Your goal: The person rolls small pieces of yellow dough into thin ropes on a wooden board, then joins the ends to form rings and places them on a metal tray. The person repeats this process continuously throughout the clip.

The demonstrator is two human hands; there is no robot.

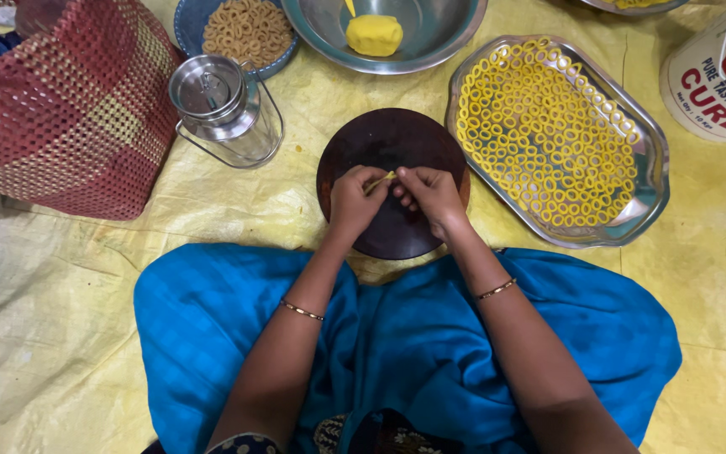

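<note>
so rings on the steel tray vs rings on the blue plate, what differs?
Tray rings are bright yellow; plate rings are tan-brown. Tray rings lie spread in one layer on the steel tray; plate rings sit heaped on the blue plate. There are far more tray rings. Both are small loops.

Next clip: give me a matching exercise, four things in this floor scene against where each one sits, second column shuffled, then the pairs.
Things:
1. dough strip
2. dough lump
3. pale dough rings
4. browned rings

Places:
A. in the blue plate at the top
B. between the left hand and right hand, over the round dark board
C. spread across the steel tray
D. in the steel bowl

Pairs: 1-B, 2-D, 3-C, 4-A
</note>
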